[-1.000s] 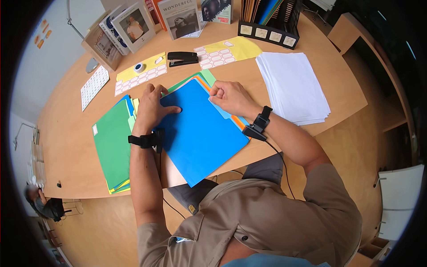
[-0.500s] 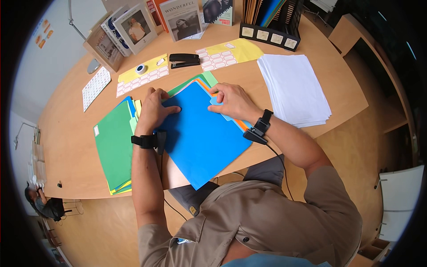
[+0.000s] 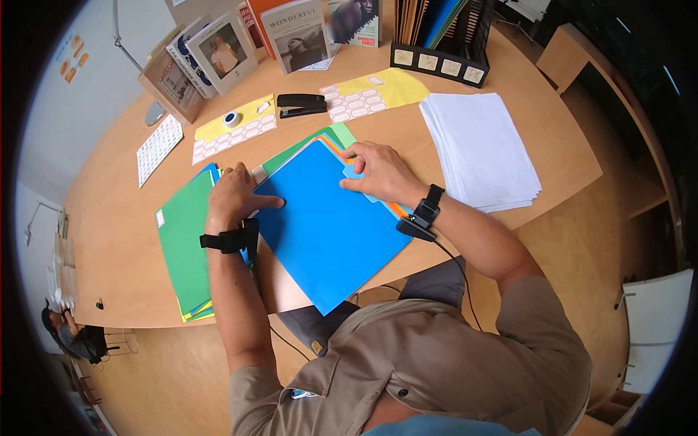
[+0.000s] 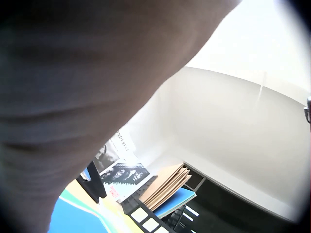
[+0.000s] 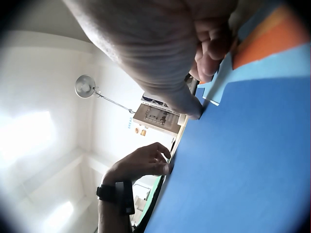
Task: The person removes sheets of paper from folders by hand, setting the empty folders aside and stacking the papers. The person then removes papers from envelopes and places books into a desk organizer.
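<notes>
Rests the left hand (image 3: 234,195), thumb spread wide, on the left edge of the blue folder (image 3: 331,221), mid-frame on the wooden desk (image 3: 571,149); pinches its tabbed right edge with the right hand (image 3: 382,173). Shows white paper (image 3: 480,152) upper right, books (image 3: 224,54) upper left, wooden floor (image 3: 171,370) below.

The head view is bright, with strong fisheye bending and black corners. Both wrist views have white glare on top or side, and the near skin is dark, blurred.
</notes>
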`<state>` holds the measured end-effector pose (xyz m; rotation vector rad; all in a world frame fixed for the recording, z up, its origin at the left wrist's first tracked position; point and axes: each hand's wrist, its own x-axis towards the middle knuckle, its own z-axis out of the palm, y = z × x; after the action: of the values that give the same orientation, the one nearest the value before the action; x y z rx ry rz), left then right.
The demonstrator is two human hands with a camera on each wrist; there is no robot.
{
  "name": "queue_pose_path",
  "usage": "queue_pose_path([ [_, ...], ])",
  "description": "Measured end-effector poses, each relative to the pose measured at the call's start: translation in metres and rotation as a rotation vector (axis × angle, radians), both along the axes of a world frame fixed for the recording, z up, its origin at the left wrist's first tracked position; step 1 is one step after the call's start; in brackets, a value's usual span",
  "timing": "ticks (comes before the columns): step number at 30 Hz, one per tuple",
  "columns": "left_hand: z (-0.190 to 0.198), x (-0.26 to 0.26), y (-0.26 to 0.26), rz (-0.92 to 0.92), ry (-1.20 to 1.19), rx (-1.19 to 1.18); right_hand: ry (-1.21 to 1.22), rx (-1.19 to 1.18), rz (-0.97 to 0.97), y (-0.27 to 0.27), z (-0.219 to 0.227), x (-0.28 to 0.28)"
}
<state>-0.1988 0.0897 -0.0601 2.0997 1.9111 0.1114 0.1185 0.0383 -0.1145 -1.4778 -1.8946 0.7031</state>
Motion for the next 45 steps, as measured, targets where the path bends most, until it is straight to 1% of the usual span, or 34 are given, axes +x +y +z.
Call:
queue_pose_path([
  [7, 0.000, -0.002, 0.001, 0.029, -0.062, -0.038, -0.009, -0.022, 0.000, -0.002, 0.006, -0.001],
  [9, 0.006, 0.003, 0.000, 0.100, -0.163, -0.071, 0.007, -0.053, -0.020, -0.002, 0.007, -0.001],
  [10, 0.005, 0.004, 0.001, 0.100, -0.163, -0.071, 0.007, -0.053, -0.020, -0.003, 0.008, -0.002],
  [12, 0.001, 0.005, 0.002, 0.054, -0.346, -0.027, 0.023, -0.069, -0.040, -0.003, 0.010, -0.002],
  [13, -0.005, 0.005, 0.004, 0.056, -0.346, -0.028, 0.023, -0.070, -0.039, -0.003, 0.009, -0.002],
  [15, -0.018, 0.005, 0.008, -0.050, -0.496, 0.170, -0.020, -0.018, -0.060, -0.001, 0.006, -0.002],
  [16, -0.015, 0.005, 0.008, -0.051, -0.496, 0.169, -0.020, -0.018, -0.061, -0.002, 0.006, -0.002],
  [18, -0.006, 0.006, 0.008, 0.027, -0.555, -0.028, 0.038, -0.052, -0.082, -0.003, 0.007, -0.002],
  [19, -0.003, 0.008, 0.007, 0.024, -0.556, -0.028, 0.037, -0.051, -0.086, -0.002, 0.006, -0.001],
  [21, -0.001, 0.009, 0.005, -0.108, -0.306, -0.049, 0.068, -0.036, -0.069, 0.002, 0.000, 0.002],
  [22, -0.005, 0.009, 0.005, -0.110, -0.306, -0.049, 0.068, -0.035, -0.070, 0.005, -0.001, 0.003],
  [24, -0.023, 0.006, 0.008, -0.189, -0.419, 0.285, 0.196, -0.025, -0.046, 0.010, -0.002, 0.006],
  [25, -0.027, 0.004, 0.012, -0.192, -0.419, 0.286, 0.196, -0.023, -0.049, 0.009, -0.001, 0.007],
  [27, -0.034, -0.001, 0.021, -0.215, -0.472, 0.482, 0.171, 0.144, -0.028, 0.007, 0.004, 0.009],
  [28, -0.033, 0.001, 0.023, -0.215, -0.474, 0.482, 0.168, 0.145, -0.028, 0.006, 0.007, 0.010],
  [30, -0.033, 0.002, 0.025, -0.114, -0.573, 0.431, 0.404, 0.096, 0.106, 0.006, 0.012, 0.008],
  [31, -0.034, 0.002, 0.027, -0.112, -0.573, 0.432, 0.404, 0.096, 0.108, 0.005, 0.011, 0.007],
  [33, -0.041, 0.000, 0.033, -0.060, -0.648, 0.362, 0.599, -0.029, 0.117, 0.004, 0.007, 0.004],
  [37, -0.045, -0.002, 0.038, -0.033, -0.682, 0.321, 0.619, -0.063, 0.178, 0.008, 0.003, 0.005],
  [39, -0.042, -0.001, 0.036, -0.014, -0.796, 0.161, 0.699, -0.063, 0.138, 0.008, 0.001, 0.003],
  [40, -0.044, -0.002, 0.037, -0.015, -0.796, 0.163, 0.699, -0.061, 0.139, 0.012, -0.004, 0.004],
  [42, -0.053, -0.004, 0.039, 0.190, -1.040, 0.122, 0.670, 0.025, 0.161, 0.020, -0.016, 0.007],
  [43, -0.053, -0.005, 0.040, 0.188, -1.040, 0.125, 0.670, 0.028, 0.162, 0.019, -0.014, 0.007],
  [45, -0.054, -0.007, 0.042, 0.133, -0.952, 0.110, 0.657, -0.080, 0.142, 0.015, -0.010, 0.007],
])
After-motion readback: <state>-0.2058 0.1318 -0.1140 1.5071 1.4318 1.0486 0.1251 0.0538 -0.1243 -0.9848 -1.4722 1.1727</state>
